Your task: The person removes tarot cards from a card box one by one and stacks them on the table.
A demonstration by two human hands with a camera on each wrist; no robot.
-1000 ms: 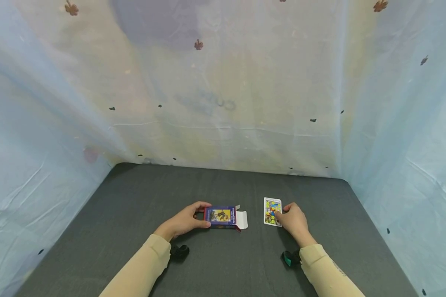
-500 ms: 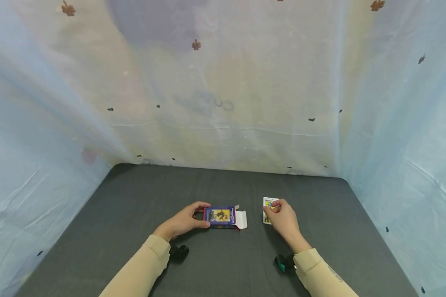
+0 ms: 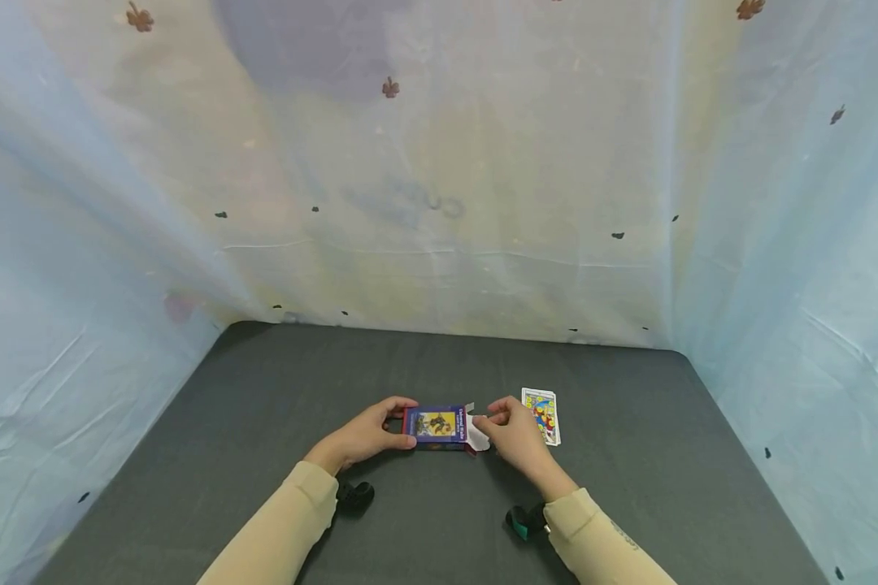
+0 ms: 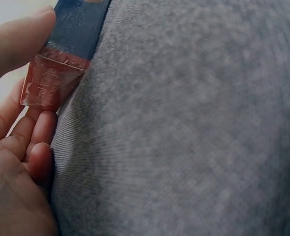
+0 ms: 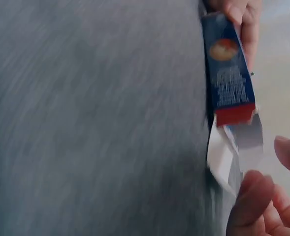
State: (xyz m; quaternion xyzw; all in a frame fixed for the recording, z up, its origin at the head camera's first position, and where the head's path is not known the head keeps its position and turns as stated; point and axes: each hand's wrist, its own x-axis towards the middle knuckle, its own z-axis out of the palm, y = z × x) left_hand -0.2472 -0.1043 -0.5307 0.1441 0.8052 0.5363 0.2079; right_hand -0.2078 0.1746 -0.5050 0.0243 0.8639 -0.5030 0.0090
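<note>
A blue tarot card box (image 3: 436,425) with a yellow picture lies on the dark table, its white end flap (image 3: 476,435) open towards the right. My left hand (image 3: 366,435) grips the box's left end, thumb along the near side and fingers behind; the left wrist view shows the red end (image 4: 53,81) by the fingers. By the open flap is my right hand (image 3: 515,439), thumb and fingers apart with nothing visible between them in the right wrist view. Several colourful cards (image 3: 546,418) lie slightly fanned just behind the right hand, partly covered by it.
The grey cloth-covered table (image 3: 300,366) has a rounded far edge. Pale patterned curtain sheets (image 3: 439,244) hang behind it and on both sides. Black straps with small devices (image 3: 356,497) sit at both wrists.
My right hand has moved left from the cards to the open end of the box, leaving the cards on the table. The left hand and the box have stayed in place.
</note>
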